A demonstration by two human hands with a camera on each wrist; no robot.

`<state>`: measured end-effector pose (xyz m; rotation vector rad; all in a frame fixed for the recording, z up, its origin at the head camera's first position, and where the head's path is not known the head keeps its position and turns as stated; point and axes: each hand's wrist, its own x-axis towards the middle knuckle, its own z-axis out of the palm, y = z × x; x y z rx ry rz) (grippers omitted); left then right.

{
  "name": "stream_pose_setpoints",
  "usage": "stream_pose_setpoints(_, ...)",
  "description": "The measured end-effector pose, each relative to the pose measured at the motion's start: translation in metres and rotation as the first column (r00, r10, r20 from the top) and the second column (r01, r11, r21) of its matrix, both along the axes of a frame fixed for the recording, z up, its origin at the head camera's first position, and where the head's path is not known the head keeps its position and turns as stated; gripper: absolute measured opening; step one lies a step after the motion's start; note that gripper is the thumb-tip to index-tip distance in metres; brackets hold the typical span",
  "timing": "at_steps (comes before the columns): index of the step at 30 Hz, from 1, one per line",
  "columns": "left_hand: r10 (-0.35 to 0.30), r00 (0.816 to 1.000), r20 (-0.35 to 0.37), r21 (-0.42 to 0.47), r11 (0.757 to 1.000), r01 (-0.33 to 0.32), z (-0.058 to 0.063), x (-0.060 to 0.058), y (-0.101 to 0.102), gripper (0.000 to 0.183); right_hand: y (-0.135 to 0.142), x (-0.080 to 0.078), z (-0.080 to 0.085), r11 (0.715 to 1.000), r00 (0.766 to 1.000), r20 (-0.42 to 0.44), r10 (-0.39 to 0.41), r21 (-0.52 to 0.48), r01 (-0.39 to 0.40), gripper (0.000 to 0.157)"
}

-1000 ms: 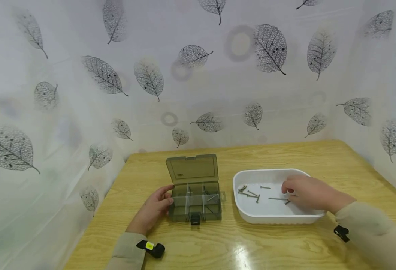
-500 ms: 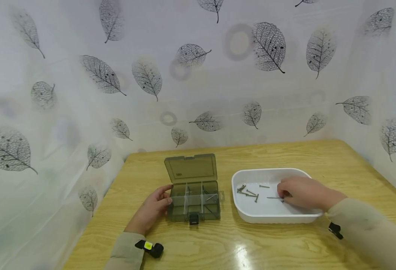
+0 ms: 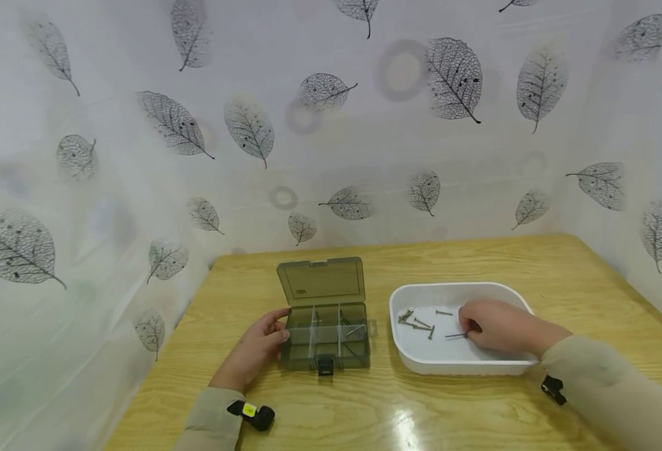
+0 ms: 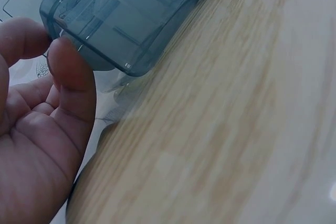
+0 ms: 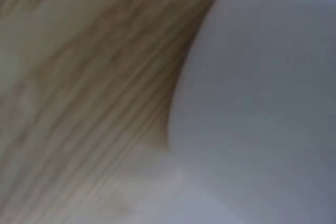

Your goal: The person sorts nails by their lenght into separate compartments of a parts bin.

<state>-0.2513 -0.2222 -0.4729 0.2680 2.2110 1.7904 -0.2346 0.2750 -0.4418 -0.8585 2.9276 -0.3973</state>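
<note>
In the head view my left hand holds the left side of a smoky grey compartment box, its lid raised at the back. The left wrist view has the thumb and index finger at a corner of the box. Several thin fasteners lie in the box's compartments. My right hand is down inside a white tray, fingers curled, pinching a thin grey nail that points left. The fingertips are partly hidden. The right wrist view shows no hand, only the blurred tray wall.
Several brass-coloured screws lie in the left part of the tray, with a single screw farther back. Box and tray stand apart on a wood-grain table. A leaf-patterned sheet hangs behind and at the sides.
My right hand has moved left and down in the tray onto the nail, whose visible part has shortened and shifted slightly. The left hand and box have stayed put.
</note>
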Motion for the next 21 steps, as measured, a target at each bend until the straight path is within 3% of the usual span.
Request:
stream_pose_setpoints(6,0.01,1.0,0.011,0.008,1.0,-0.01,0.0,0.001,0.001,0.058,-0.002,0.003,0.006,0.998,1.0,0.005,-0.016,-0.068,0.016,0.023)
stream_pose_setpoints(12,0.007,1.0,0.016,0.016,1.0,-0.007,0.001,0.0,0.001,0.058,-0.002,0.004,0.015,0.995,1.0,-0.019,0.024,-0.097,-0.026,0.024)
stream_pose_setpoints(21,-0.005,1.0,0.003,0.01,1.0,0.005,0.0,0.001,0.0,0.058,-0.014,0.01,0.037,0.992,0.993,-0.114,0.006,-0.122,-0.02,0.015)
